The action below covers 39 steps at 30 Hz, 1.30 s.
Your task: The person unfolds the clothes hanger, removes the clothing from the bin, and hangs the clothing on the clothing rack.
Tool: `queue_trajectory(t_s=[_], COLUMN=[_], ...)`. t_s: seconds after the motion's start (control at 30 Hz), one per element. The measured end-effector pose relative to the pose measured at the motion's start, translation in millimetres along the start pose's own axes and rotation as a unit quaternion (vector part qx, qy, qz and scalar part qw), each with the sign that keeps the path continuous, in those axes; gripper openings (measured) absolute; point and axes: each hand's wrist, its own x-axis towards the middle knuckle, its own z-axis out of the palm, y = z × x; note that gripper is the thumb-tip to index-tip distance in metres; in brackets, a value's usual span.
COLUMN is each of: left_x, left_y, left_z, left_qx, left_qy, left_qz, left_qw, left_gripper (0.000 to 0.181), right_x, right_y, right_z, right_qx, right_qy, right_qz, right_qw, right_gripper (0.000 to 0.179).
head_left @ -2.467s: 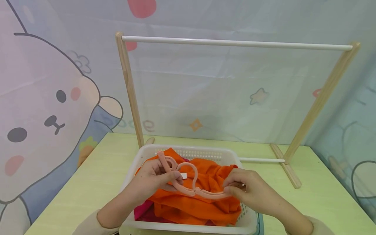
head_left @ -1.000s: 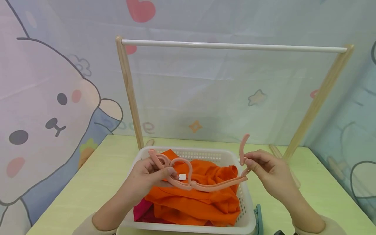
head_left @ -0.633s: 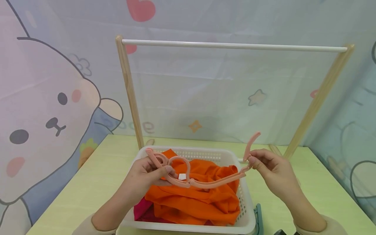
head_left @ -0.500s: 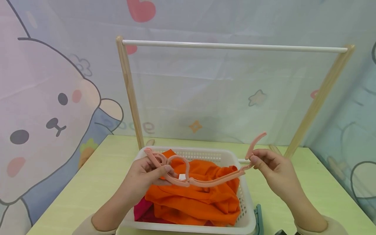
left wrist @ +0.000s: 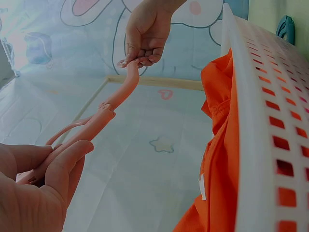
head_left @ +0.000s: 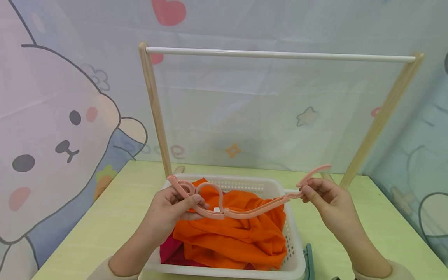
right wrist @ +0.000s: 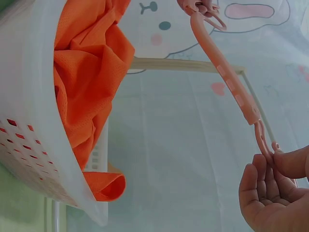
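Fingers (right wrist: 249, 182) of the left hand (head_left: 167, 209) and right hand (head_left: 333, 203) pinched the pink folding hanger (head_left: 248, 214) well apart, apparently to straighten it.

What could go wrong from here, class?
The right hand pinches the pink folding hanger only near one end, so it might slip free. It could also fold suddenly where jointed. If the left hand loosened too, it could drop onto the orange garment in the white basket below.
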Motion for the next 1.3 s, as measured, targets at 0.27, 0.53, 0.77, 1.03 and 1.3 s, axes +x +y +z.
queue_trajectory(t_s=[0.27, 0.53, 0.77, 1.03, 1.3], left_x=[-2.9, -3.1, -3.1, -0.8, 2.3], left_y=[-1.3, -7.4, -10.1, -3.2, 6.7], left_z=[0.4, 0.4, -3.3, -2.0, 1.4], left_qx=[-0.025, -0.053, -0.052, -0.011, 0.011], left_qy=[0.013, 0.015, -0.012, -0.013, -0.007], left_qz=[-0.007, -0.001, 0.020, 0.025, 0.051], left_qw=[0.9996, 0.9985, 0.9984, 0.9995, 0.9986], left_gripper=[0.018, 0.011, 0.013, 0.019, 0.020], right_x=[-5.9, -9.4, -9.2, -5.7, -4.5], right_y=[3.5, 7.3, 10.1, 5.5, -8.0], right_z=[1.6, 4.0, 3.0, -3.3, -11.6], right_qx=[0.062, 0.074, 0.073, 0.007, -0.016], right_qy=[0.002, 0.010, 0.006, 0.023, 0.048], right_qz=[0.013, 0.031, 0.044, 0.067, 0.058], right_qw=[0.9980, 0.9967, 0.9964, 0.9974, 0.9971], right_gripper=[0.007, 0.007, 0.007, 0.010, 0.013])
